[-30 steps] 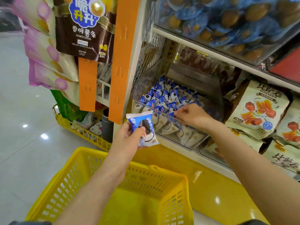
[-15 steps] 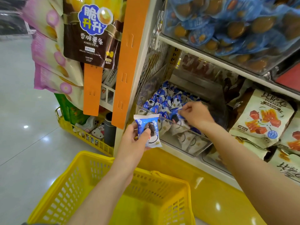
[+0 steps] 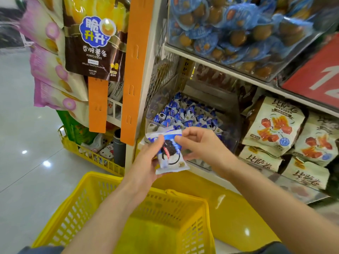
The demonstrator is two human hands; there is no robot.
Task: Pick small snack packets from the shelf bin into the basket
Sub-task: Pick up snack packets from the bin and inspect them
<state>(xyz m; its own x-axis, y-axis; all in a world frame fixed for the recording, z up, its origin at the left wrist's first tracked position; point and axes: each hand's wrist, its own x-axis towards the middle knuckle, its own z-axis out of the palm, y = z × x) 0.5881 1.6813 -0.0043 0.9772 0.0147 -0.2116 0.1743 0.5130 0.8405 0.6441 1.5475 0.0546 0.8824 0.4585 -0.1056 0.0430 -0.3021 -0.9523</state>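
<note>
A small blue-and-white snack packet (image 3: 171, 158) with a dark cookie picture lies in my left hand (image 3: 146, 162), whose thumb presses on it, just above the far rim of the yellow basket (image 3: 102, 189). My right hand (image 3: 203, 145) meets it from the right and pinches the top edge of a packet there; a second packet (image 3: 161, 133) seems stacked behind the first. Behind both hands, the clear shelf bin (image 3: 231, 125) holds several more of the same packets (image 3: 185, 114). The basket looks bare inside.
Potato-stick bags (image 3: 93, 43) and an orange strip (image 3: 135, 70) hang at the left shelf end. Beige snack bags (image 3: 273, 125) fill the shelf on the right, blue egg packs (image 3: 238, 30) the shelf above. A low yellow rack (image 3: 88, 154) stands on the floor.
My right hand has come out of the bin with a packet and moved left to meet my left hand. My left hand kept its packet in roughly the same place.
</note>
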